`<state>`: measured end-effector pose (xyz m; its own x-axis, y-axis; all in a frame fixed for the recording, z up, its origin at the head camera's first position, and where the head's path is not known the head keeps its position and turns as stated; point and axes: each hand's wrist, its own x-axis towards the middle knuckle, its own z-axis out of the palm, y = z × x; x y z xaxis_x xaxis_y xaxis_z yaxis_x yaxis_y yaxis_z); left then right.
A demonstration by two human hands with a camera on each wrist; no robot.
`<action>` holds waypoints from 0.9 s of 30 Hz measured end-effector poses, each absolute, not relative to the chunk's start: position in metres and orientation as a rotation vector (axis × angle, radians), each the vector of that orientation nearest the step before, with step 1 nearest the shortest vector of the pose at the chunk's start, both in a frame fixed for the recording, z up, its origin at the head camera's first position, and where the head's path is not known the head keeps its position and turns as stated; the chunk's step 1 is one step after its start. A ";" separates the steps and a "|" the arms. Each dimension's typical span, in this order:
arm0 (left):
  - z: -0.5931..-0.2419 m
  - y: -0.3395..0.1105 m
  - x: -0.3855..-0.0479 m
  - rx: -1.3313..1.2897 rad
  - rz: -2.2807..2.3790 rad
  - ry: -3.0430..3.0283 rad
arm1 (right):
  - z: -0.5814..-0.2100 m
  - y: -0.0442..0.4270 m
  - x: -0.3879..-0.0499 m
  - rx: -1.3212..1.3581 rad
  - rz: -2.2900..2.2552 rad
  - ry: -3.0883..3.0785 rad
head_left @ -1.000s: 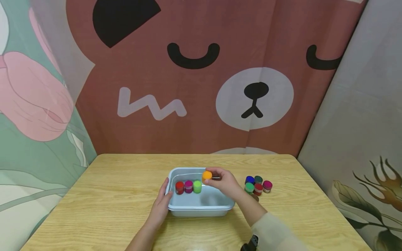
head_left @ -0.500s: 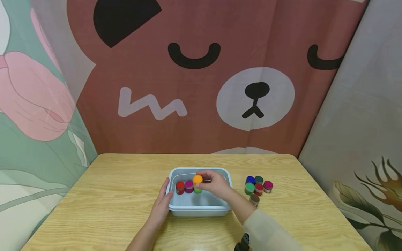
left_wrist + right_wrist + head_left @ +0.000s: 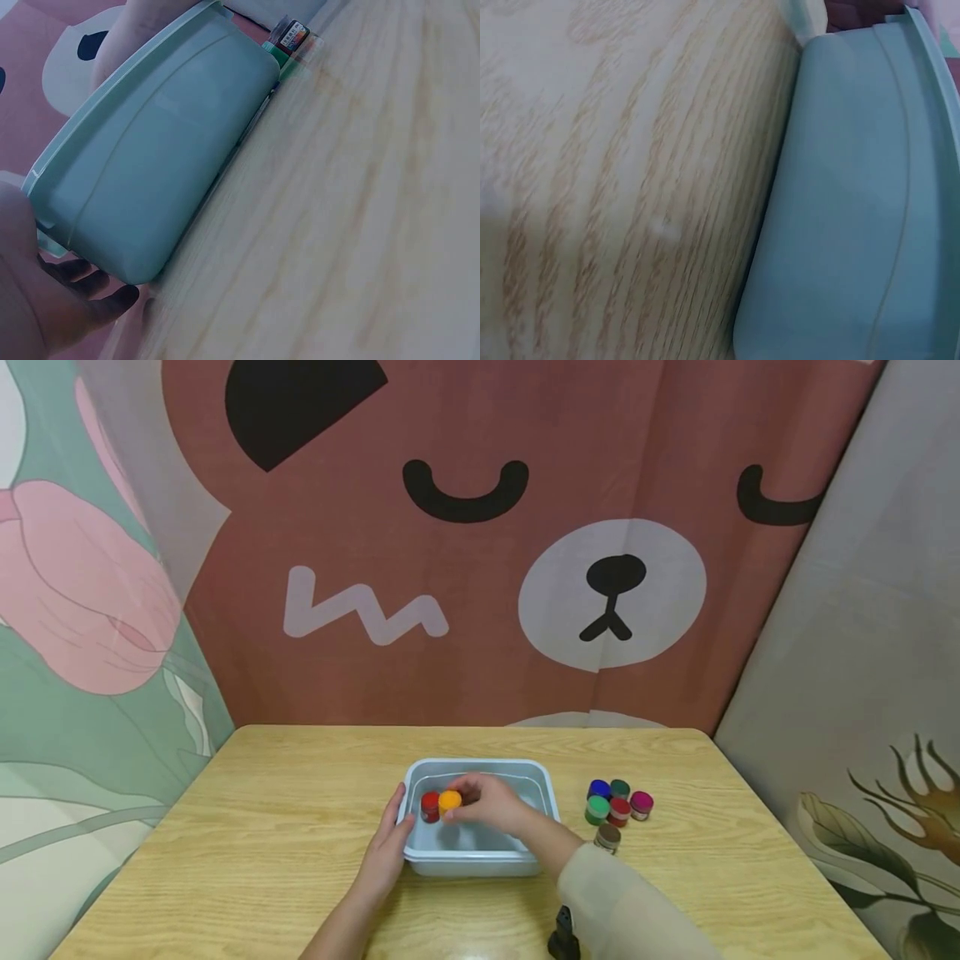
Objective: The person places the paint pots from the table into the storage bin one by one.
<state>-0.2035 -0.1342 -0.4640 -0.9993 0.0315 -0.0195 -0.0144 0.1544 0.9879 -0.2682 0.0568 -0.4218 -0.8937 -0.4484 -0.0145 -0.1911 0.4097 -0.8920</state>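
A small paint jar with an orange lid (image 3: 450, 801) is pinched between the thumb and fingers of my right hand (image 3: 487, 803) inside a pale blue plastic tub (image 3: 480, 857). Just left of it stands a red-lidded jar (image 3: 430, 807) in the tub. The purple and light green jars are hidden behind the orange jar and right hand. My left hand (image 3: 385, 852) grips the tub's left end, its thumb over the rim; in the left wrist view its fingers (image 3: 112, 304) lie beside the tub's outer wall. Only the tub's side (image 3: 847, 187) shows in the right wrist view, without the hand.
Right of the tub, several jars stand grouped on the wooden table (image 3: 285, 827), among them a blue-lidded jar (image 3: 599, 789), a green-lidded jar (image 3: 597, 810) and a magenta-lidded jar (image 3: 642, 804). A brown-lidded jar (image 3: 607, 837) stands nearer. A bear-print curtain (image 3: 465, 677) hangs behind.
My right hand has carried the orange-lidded jar leftward and lower in the tub, now covering the light green and purple jars. The brown-lidded jar has come into fuller view. My left hand stays put.
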 end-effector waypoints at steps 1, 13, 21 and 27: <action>-0.464 -0.134 -0.204 0.015 2.018 2.358 | -0.423 0.055 -0.269 -0.567 -1.464 2.416; -0.463 -0.134 -0.204 0.012 2.013 2.356 | -0.429 0.042 -0.268 -0.610 -1.308 2.450; -0.463 -0.134 -0.204 0.014 2.009 2.364 | -0.430 0.037 -0.267 -0.580 -1.257 2.471; -0.464 -0.134 -0.205 0.024 2.007 2.369 | -0.432 0.034 -0.268 -0.596 -1.201 2.504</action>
<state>-0.2049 -0.1341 -0.4641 -0.9992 0.0353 -0.0180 -0.0120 0.1647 0.9863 -0.2679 0.0339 -0.4322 -0.8689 -0.4870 -0.0883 -0.2358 0.5642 -0.7913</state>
